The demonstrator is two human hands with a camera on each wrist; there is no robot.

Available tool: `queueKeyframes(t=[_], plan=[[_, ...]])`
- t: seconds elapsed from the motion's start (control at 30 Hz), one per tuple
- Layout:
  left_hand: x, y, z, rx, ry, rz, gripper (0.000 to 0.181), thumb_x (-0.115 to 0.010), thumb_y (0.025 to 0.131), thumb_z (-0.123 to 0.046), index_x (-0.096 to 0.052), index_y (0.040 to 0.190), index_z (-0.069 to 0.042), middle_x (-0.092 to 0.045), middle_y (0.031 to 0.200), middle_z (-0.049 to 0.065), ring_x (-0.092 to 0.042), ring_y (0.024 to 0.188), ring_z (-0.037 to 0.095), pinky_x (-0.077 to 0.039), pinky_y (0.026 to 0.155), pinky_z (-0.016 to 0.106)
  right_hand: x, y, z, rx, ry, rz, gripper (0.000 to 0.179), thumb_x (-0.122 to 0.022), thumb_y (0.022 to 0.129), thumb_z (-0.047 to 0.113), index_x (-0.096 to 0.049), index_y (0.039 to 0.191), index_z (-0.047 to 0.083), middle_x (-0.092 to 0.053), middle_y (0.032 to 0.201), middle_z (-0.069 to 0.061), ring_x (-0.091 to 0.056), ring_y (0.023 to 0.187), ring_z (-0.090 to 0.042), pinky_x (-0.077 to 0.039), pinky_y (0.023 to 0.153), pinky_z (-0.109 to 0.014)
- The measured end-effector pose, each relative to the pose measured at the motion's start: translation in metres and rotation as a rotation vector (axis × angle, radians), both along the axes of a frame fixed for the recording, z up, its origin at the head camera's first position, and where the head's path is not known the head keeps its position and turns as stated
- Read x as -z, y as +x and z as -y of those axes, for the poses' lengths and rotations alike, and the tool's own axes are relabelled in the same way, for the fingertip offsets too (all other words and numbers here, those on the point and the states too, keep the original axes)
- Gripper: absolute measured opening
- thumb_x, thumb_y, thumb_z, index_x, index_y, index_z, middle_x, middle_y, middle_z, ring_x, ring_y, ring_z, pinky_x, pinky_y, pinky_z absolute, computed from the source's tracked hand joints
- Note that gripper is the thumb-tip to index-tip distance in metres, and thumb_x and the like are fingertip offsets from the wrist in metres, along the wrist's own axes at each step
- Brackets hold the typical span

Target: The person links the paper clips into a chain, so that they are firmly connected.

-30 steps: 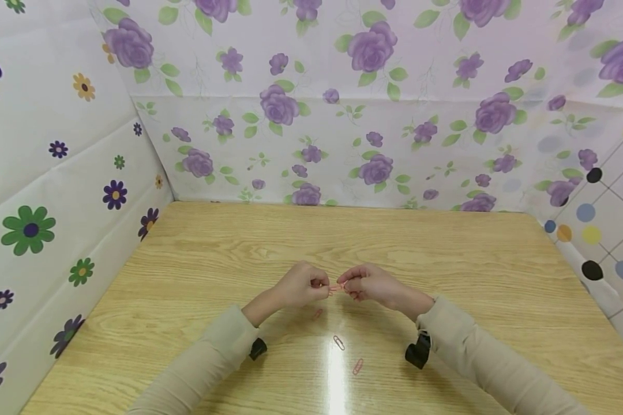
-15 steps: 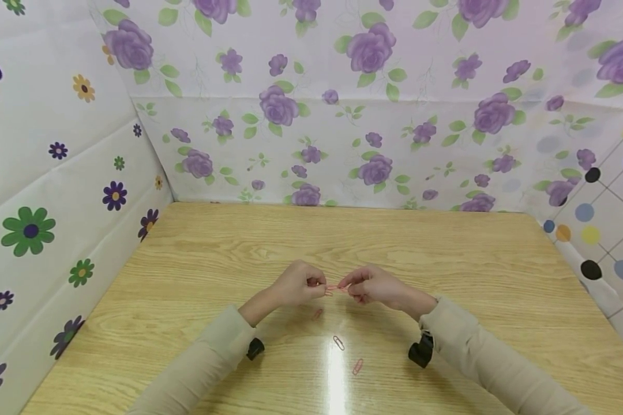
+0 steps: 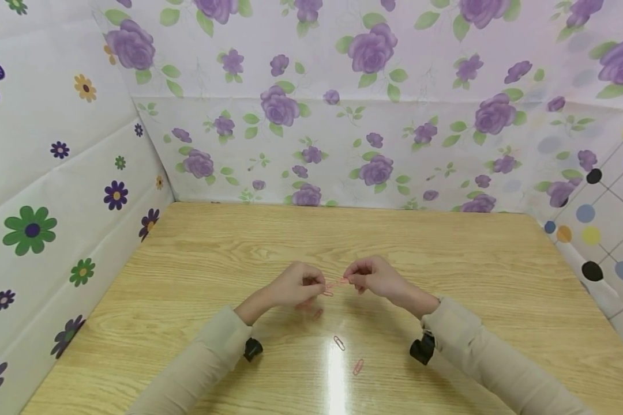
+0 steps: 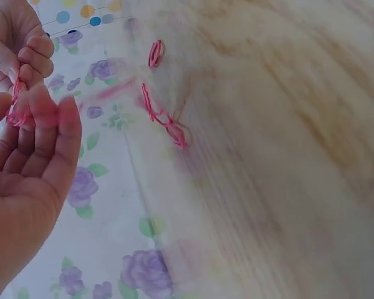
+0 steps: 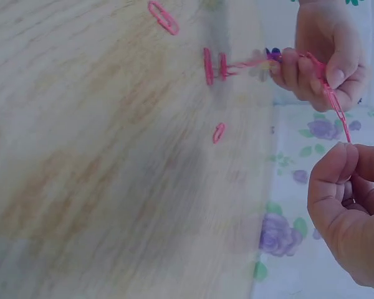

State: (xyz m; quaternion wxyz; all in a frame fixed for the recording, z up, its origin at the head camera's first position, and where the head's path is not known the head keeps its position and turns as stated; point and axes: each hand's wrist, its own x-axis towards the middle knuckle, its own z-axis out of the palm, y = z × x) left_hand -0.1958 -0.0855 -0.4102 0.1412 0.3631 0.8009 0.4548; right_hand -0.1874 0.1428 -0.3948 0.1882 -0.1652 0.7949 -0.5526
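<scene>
A chain of pink paper clips (image 5: 338,111) stretches between my two hands, just above the table. My left hand (image 3: 297,285) pinches it between thumb and curled fingers. A further strand (image 5: 246,64), blurred, trails from that hand towards the table. At the chain's other end my right hand (image 3: 378,280) pinches a clip with thumb and fingertips. How the clips link inside the left fingers is hidden. Nearer the body, a loose paper clip (image 3: 339,343) and another pink paper clip (image 3: 358,366) lie on the wood.
The wood-grain table (image 3: 228,242) is bounded by a purple-flowered sheet (image 3: 311,115) behind, a flowered sheet (image 3: 57,184) on the left and a dotted sheet (image 3: 602,230) on the right. A black wrist camera (image 3: 423,348) hangs under the right sleeve.
The hands have drawn slightly apart, the right one up and to the right, the left one a little left. More of the chain shows between them. The loose clips stay put.
</scene>
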Motion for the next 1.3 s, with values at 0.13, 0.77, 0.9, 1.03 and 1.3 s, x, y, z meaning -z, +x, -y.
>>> queueKeyframes(t=[0.13,0.77,0.9,1.03,1.3], plan=[[-0.011,0.006,0.001,-0.008,0.058,0.185,0.022,-0.043,0.09,0.003,-0.06,0.102,0.009,-0.052,0.061,0.016,-0.045,0.045,0.026,-0.038,0.041,0.029,-0.003,0.0,0.002,-0.003,0.023,-0.018,0.015,-0.052,0.091,0.004,-0.063,0.096,-0.005,-0.057,0.074,-0.006,-0.054,0.064,-0.019,-0.049,0.066,-0.043],[-0.002,-0.001,-0.001,-0.095,0.007,0.283,0.023,-0.06,0.089,-0.021,-0.066,0.1,-0.002,-0.036,0.043,0.0,-0.027,0.033,0.012,-0.036,0.034,0.032,0.001,0.004,0.014,-0.027,-0.013,-0.046,0.013,-0.056,0.087,-0.001,-0.06,0.095,-0.01,-0.057,0.073,-0.005,-0.056,0.066,-0.022,-0.05,0.065,-0.045],[-0.001,-0.001,0.0,-0.085,0.006,0.252,0.02,-0.059,0.089,-0.017,-0.065,0.096,0.001,-0.035,0.046,-0.004,-0.026,0.034,0.008,-0.027,0.033,0.023,0.001,0.006,0.015,-0.024,-0.023,-0.032,0.013,-0.056,0.087,-0.001,-0.06,0.095,-0.01,-0.058,0.076,-0.015,-0.056,0.066,-0.024,-0.05,0.066,-0.047],[0.0,-0.001,0.0,-0.015,0.012,0.235,0.021,-0.053,0.093,-0.013,-0.061,0.095,0.006,-0.037,0.047,-0.002,-0.029,0.035,0.009,-0.027,0.035,0.023,0.0,0.008,0.016,-0.023,-0.036,-0.021,0.014,-0.056,0.087,-0.001,-0.059,0.096,-0.011,-0.058,0.076,-0.015,-0.056,0.066,-0.022,-0.049,0.067,-0.048],[0.001,-0.001,0.0,0.038,0.035,0.22,0.02,-0.047,0.094,-0.006,-0.055,0.092,0.012,-0.041,0.053,-0.001,-0.033,0.04,0.011,-0.029,0.038,0.022,-0.002,0.011,0.019,-0.012,-0.039,-0.021,0.015,-0.055,0.088,0.0,-0.058,0.097,-0.012,-0.057,0.072,-0.004,-0.055,0.064,-0.014,-0.05,0.065,-0.041]])
